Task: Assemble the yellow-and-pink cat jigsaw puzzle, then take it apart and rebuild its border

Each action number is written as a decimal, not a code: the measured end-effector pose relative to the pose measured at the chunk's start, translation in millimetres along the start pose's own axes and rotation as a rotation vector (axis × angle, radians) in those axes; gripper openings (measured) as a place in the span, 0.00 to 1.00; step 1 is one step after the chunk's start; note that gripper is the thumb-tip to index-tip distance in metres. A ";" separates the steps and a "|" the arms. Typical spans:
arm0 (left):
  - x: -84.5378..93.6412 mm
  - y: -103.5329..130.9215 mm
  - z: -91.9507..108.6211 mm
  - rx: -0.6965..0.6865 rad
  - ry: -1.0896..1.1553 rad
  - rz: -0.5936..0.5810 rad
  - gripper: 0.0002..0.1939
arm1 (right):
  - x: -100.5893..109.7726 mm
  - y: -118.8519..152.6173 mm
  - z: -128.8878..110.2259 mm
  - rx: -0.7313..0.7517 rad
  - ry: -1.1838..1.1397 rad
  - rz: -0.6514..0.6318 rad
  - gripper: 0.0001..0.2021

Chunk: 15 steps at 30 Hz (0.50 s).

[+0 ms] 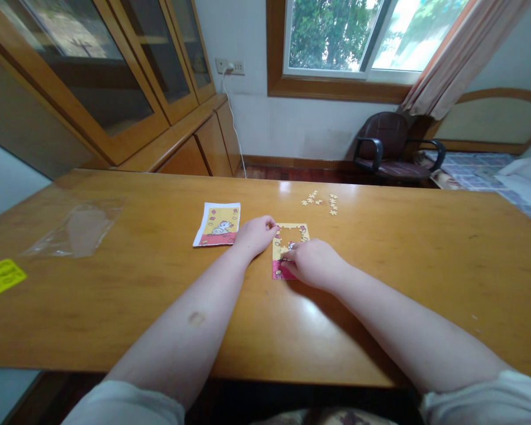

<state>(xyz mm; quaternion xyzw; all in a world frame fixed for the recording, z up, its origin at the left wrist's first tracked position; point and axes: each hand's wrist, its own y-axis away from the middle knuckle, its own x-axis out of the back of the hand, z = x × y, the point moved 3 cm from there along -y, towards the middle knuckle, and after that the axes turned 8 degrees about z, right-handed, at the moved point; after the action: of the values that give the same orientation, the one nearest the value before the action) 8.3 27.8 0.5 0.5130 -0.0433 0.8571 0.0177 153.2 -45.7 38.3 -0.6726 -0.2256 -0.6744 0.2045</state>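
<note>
Probably steadying the puzzle flat on the counter with left hand at its upper-left edge — working over its lower half with right hand; can't tell either grip

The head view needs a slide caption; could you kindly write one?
Left hand and right hand at a partly filled jigsaw near a picture sheet, loose pieces beyond.

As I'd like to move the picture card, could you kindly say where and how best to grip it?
Probably pinch the picture card midway along its left edge, coming from the left: it lies flat on the table, that edge is uncovered, and the left hand sits by its lower right corner.
</note>
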 end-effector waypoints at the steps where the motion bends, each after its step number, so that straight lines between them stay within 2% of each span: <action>1: -0.4 -0.2 -0.3 0.001 0.002 0.001 0.12 | -0.7 0.2 -1.2 0.000 0.007 -0.009 0.17; 15: -2.0 -1.2 -2.3 -0.010 0.001 0.012 0.12 | -13.8 -4.2 12.7 -0.045 0.004 0.051 0.20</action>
<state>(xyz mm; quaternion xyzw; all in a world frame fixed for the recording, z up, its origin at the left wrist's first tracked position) 7.3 29.3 -2.3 0.5122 -0.0507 0.8572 0.0153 161.2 -35.3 24.3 -0.6812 -0.1926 -0.6754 0.2068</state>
